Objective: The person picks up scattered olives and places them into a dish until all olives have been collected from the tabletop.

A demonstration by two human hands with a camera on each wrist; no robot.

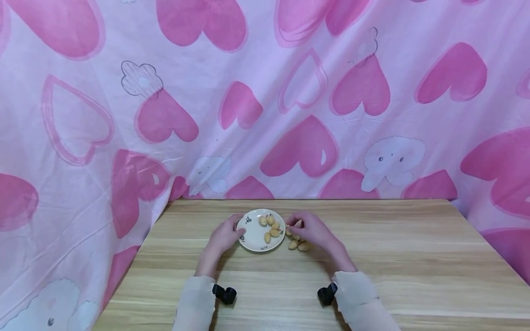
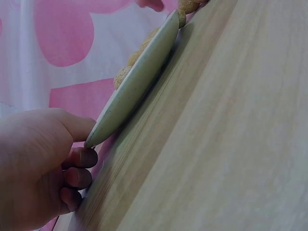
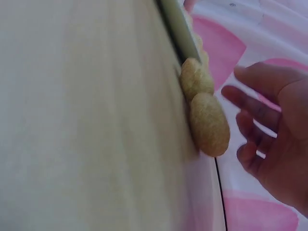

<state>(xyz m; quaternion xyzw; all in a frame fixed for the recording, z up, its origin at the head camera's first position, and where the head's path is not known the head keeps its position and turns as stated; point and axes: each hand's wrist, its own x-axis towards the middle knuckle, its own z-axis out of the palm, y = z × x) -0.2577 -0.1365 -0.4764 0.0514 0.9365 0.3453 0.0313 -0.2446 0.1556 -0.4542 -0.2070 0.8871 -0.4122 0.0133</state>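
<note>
A white plate (image 1: 262, 230) with small dark drawings on its rim holds several tan, oval, rough-skinned pieces (image 1: 274, 233), mostly on its right half. My left hand (image 1: 225, 235) pinches the plate's left edge, thumb over the rim and fingers beneath, as the left wrist view (image 2: 43, 166) also shows. Beside the plate's right edge, more of these oval pieces (image 1: 304, 246) lie on the table. Just over them is my right hand (image 1: 310, 227). In the right wrist view its thumb and index fingertips (image 3: 232, 96) are apart with nothing between, close by two oval pieces (image 3: 210, 124).
The wooden table (image 1: 414, 266) runs back to a pink curtain (image 1: 298, 92) printed with hearts. Each sleeve carries a small black camera, the left one (image 1: 225, 294) and the right one (image 1: 327, 294), low over the table.
</note>
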